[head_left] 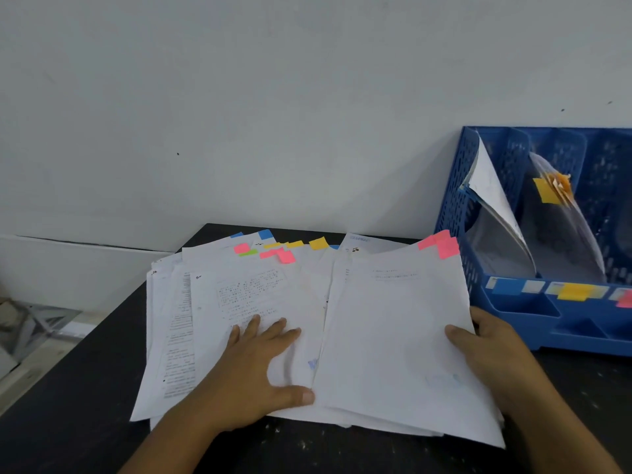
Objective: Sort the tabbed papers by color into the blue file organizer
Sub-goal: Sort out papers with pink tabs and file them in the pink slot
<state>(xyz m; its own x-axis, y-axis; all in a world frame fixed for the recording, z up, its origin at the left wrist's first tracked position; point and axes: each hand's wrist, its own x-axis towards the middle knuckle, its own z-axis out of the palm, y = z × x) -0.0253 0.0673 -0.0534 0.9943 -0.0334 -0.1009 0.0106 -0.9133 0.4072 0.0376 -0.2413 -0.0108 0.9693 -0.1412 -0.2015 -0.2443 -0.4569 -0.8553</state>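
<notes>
A loose pile of white papers (pixel 260 302) with pink, yellow, blue and green tabs lies spread on the dark table. My left hand (pixel 263 364) presses flat on the pile, fingers straight. My right hand (pixel 492 350) grips the right edge of a small stack of pink-tabbed papers (pixel 396 336), thumb on top. Their pink tabs (pixel 441 244) stick out at the far corner. The blue file organizer (pixel 513 316) stands at the right. Its left slot holds blue-tabbed sheets (pixel 489 186), the middle slot yellow-tabbed sheets (pixel 550 189).
The dark table (pixel 85 405) is speckled with pale paint spots and backs onto a white wall. Blue, yellow and pink colour labels (pixel 574 290) mark the organizer's front ledge. Clutter lies lower down beyond the table's left edge (pixel 37 323).
</notes>
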